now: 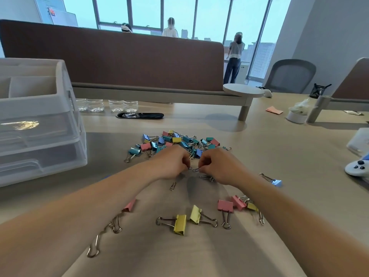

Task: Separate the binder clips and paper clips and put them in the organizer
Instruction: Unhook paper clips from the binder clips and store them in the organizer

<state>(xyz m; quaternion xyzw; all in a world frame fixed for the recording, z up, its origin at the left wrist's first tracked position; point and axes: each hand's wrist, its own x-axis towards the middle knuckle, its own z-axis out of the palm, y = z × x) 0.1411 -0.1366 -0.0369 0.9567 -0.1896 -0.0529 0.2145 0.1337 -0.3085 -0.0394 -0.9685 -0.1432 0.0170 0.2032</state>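
A pile of coloured binder clips (pixel 175 142) mixed with paper clips lies on the table beyond my hands. My left hand (pixel 171 162) and my right hand (pixel 217 166) meet just in front of the pile, fingers curled. My right hand pinches a paper clip (pixel 196 170); my left hand pinches the tip of another small paper clip (pixel 189 168). A loose paper clip (pixel 173 186) lies below them. Nearer to me lie yellow binder clips (pixel 180 224) and pink binder clips (pixel 225 206). The clear organizer (pixel 40 136) with drawers stands at the left.
A blue binder clip (pixel 276 182) lies apart on the right. Water bottles (pixel 107 105) and a black cable slot (pixel 139 115) sit behind the pile, under a brown desk divider (pixel 119 56). A white game controller (pixel 357 166) is at the right edge.
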